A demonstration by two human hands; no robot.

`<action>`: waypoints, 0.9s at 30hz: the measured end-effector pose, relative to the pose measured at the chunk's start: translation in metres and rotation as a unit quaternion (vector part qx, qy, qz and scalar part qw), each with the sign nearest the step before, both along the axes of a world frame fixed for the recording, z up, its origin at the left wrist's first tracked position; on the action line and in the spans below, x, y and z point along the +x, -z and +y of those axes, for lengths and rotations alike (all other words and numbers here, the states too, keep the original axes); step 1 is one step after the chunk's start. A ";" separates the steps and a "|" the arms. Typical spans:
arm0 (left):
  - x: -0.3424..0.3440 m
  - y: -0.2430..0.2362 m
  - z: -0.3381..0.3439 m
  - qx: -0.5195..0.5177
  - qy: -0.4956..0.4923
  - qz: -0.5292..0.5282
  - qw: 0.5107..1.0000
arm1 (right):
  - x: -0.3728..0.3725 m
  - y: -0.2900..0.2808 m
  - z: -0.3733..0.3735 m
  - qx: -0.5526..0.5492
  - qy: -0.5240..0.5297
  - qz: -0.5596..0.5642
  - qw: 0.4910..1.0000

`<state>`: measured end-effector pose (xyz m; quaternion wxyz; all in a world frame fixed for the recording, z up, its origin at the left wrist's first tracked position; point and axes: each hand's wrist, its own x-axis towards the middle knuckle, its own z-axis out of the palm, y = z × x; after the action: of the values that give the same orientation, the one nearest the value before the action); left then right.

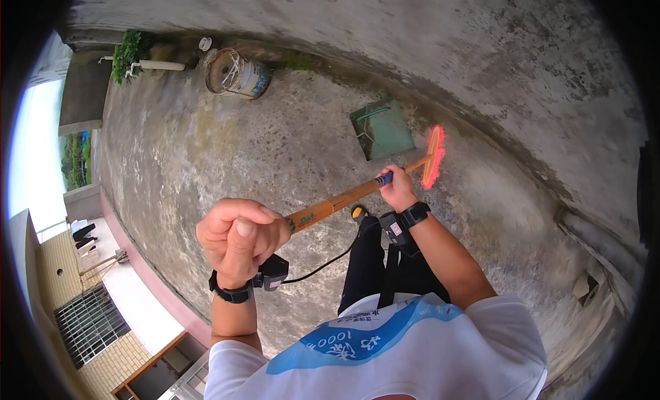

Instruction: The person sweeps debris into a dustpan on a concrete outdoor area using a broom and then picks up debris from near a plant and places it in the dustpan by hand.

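My left hand is closed round the upper end of a wooden broom handle, held out in front of my body. My right hand grips the same handle further along, at a dark blue band. At the far end, the broom's head has bright pink bristles and is low by the concrete floor. Just beyond it lies a green square plastic dustpan. Devices with a black cable are strapped to both my wrists. My foot shows below the handle.
A stained wall runs along the top and right. A worn bucket stands near its base, with a white pipe and a green plant at upper left. A pink-edged parapet borders the left, with a barred window beyond.
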<state>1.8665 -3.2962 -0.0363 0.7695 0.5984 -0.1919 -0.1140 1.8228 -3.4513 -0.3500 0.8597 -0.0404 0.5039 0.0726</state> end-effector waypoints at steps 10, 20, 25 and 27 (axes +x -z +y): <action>0.080 0.039 0.027 0.009 0.170 0.015 0.985 | -0.005 -0.045 0.000 -0.047 0.220 0.070 0.972; 0.160 0.158 0.054 0.299 0.313 -0.056 0.900 | -0.125 -0.162 0.001 0.043 0.259 0.006 0.965; 0.171 0.223 0.035 0.385 0.353 -0.107 0.846 | -0.167 -0.243 0.037 -0.005 0.150 0.130 0.980; 0.170 0.262 0.025 0.384 0.351 -0.146 0.841 | -0.183 -0.267 0.053 -0.044 0.054 0.168 0.983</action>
<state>2.0368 -3.2709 -0.2980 0.3495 0.7486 -0.4400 -0.3519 1.6399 -3.3986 -0.0833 0.7628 -0.0378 0.6454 0.0093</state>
